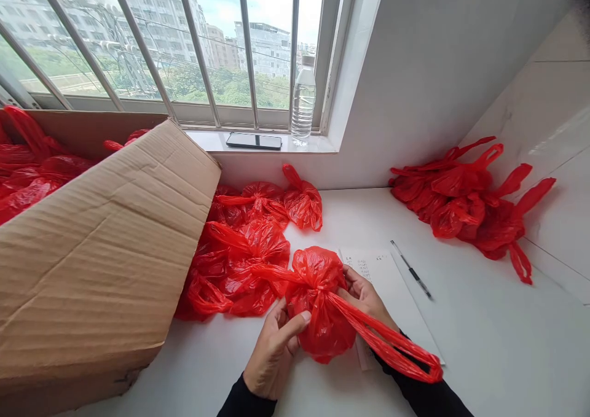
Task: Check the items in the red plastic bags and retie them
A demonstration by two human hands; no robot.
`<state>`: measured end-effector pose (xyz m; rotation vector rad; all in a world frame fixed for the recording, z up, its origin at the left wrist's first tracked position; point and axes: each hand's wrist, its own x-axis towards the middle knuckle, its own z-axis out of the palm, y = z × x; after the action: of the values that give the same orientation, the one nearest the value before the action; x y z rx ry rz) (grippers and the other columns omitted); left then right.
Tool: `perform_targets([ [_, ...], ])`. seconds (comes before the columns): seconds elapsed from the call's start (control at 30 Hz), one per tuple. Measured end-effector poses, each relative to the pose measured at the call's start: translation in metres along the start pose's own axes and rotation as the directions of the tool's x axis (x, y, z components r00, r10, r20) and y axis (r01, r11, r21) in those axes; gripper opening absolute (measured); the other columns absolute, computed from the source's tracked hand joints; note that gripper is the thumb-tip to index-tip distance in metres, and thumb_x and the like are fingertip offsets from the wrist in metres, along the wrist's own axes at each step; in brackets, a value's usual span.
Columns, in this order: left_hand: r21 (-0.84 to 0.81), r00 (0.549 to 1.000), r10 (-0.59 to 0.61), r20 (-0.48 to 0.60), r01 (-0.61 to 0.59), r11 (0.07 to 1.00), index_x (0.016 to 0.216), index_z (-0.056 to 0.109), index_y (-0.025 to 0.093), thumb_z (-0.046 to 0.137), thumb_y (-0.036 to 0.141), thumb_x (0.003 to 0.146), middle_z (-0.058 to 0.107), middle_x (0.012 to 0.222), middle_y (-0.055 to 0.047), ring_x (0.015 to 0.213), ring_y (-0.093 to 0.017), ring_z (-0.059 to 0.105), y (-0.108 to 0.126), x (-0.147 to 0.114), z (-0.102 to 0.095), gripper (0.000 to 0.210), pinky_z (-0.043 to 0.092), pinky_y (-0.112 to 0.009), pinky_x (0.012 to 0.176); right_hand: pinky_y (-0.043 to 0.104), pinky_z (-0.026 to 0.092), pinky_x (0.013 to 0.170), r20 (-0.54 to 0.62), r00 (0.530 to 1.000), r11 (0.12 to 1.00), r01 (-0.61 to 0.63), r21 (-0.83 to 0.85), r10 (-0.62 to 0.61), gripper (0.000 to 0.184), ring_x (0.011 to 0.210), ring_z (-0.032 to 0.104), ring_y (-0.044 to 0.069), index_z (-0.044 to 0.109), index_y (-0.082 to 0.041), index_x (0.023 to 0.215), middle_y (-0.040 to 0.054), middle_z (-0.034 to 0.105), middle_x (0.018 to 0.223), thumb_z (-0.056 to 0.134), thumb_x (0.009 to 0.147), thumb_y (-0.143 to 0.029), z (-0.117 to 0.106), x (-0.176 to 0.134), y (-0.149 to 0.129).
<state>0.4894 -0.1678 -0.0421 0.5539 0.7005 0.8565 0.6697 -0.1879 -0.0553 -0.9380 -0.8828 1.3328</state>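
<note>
Between my two hands is a knotted red plastic bag (326,334), filled with something I cannot make out. My left hand (276,343) grips its left side, thumb pressed on the front. On the right side my right hand (366,297) holds it, with part of the fingers hidden behind the plastic. One long looped handle trails from the knot over my right forearm; the other points left. More tied red bags (251,257) lie to the left, close to the held one. Under my right arm is a sheet of paper (391,282) with handwritten lines.
A large cardboard box (110,233) with red bags inside stands at the left. Another heap of red bags (465,202) lies against the right wall. A pen (412,271) rests beside the paper. On the windowsill are a phone (254,141) and a water bottle (303,101).
</note>
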Motion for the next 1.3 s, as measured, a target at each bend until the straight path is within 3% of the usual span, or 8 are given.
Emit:
perform_targets([
  [0.1,0.073,0.998,0.07,0.007,-0.071,0.995,0.123,0.066,0.02,0.085,0.026,0.069,0.071,0.123,-0.013,0.121,-0.033,0.062,-0.006,0.001,0.002,0.057,0.051,-0.041,0.102,0.04,0.052,0.1,0.013,1.0,1.0,-0.012,-0.01,0.012,0.044,0.116,0.064,0.025,0.06,-0.023,0.129,0.0094,0.067,0.127,0.072,0.09,-0.041,-0.001,0.0,-0.001],
  [0.27,0.091,0.977,0.187,-0.104,-0.178,0.98,0.124,0.064,0.022,0.087,0.026,0.066,0.073,0.117,-0.011,0.115,-0.03,0.066,-0.007,0.006,-0.002,0.063,0.048,-0.043,0.105,0.039,0.05,0.101,0.028,0.998,0.998,-0.052,-0.021,0.053,0.052,0.116,0.064,0.024,0.054,-0.027,0.138,0.0097,0.065,0.131,0.069,0.091,-0.044,0.0,-0.001,0.001],
  [0.47,0.071,0.954,0.252,-0.162,-0.243,0.967,0.126,0.061,0.022,0.087,0.024,0.066,0.074,0.116,-0.009,0.112,-0.029,0.067,-0.001,0.007,-0.004,0.065,0.052,-0.043,0.101,0.041,0.05,0.096,0.087,0.99,0.993,-0.108,-0.051,0.112,0.075,0.105,0.068,0.025,0.047,-0.029,0.144,0.0102,0.069,0.119,0.082,0.079,-0.042,0.009,-0.006,-0.002],
  [0.6,0.086,0.959,0.25,-0.132,-0.24,0.967,0.125,0.063,0.021,0.085,0.028,0.069,0.073,0.118,-0.011,0.115,-0.032,0.066,-0.002,0.005,0.001,0.061,0.051,-0.046,0.103,0.041,0.051,0.094,0.138,0.986,0.995,-0.083,-0.048,0.089,0.072,0.103,0.068,0.025,0.047,-0.028,0.143,0.0092,0.071,0.114,0.082,0.081,-0.038,0.011,-0.008,-0.003],
  [0.87,0.149,0.966,0.25,-0.07,-0.238,0.96,0.13,0.06,0.023,0.087,0.028,0.066,0.069,0.127,-0.013,0.12,-0.035,0.063,-0.002,0.003,-0.001,0.07,0.045,-0.047,0.108,0.042,0.049,0.1,0.096,0.994,0.998,-0.056,-0.023,0.058,0.071,0.114,0.064,0.026,0.05,-0.026,0.14,0.0092,0.07,0.116,0.083,0.079,-0.041,0.007,-0.004,-0.001],
  [1.13,0.126,0.96,0.262,-0.1,-0.248,0.96,0.138,0.051,0.021,0.085,0.029,0.07,0.068,0.127,-0.015,0.123,-0.035,0.06,0.0,0.005,-0.003,0.076,0.05,-0.046,0.103,0.031,0.054,0.067,0.187,0.98,0.99,-0.044,-0.137,0.07,0.073,0.074,0.063,0.016,0.042,-0.033,0.146,0.0047,0.065,0.113,0.078,0.083,-0.038,0.017,-0.013,-0.012],
  [1.23,0.174,0.966,0.251,-0.067,-0.236,0.956,0.138,0.05,0.022,0.085,0.032,0.069,0.068,0.127,-0.014,0.124,-0.035,0.059,-0.003,0.005,-0.003,0.078,0.047,-0.046,0.106,0.029,0.053,0.062,0.161,0.986,0.994,-0.035,-0.099,0.051,0.077,0.073,0.062,0.015,0.043,-0.033,0.145,0.005,0.063,0.119,0.082,0.078,-0.037,0.018,-0.012,-0.011],
  [1.3,0.233,0.966,0.255,-0.043,-0.239,0.943,0.136,0.052,0.022,0.085,0.035,0.069,0.068,0.128,-0.014,0.123,-0.034,0.06,-0.006,0.005,-0.003,0.075,0.046,-0.046,0.107,0.03,0.055,0.07,0.14,0.99,0.996,-0.007,-0.089,0.02,0.077,0.082,0.064,0.017,0.046,-0.032,0.143,0.0057,0.063,0.122,0.084,0.077,-0.036,0.018,-0.011,-0.01],
])
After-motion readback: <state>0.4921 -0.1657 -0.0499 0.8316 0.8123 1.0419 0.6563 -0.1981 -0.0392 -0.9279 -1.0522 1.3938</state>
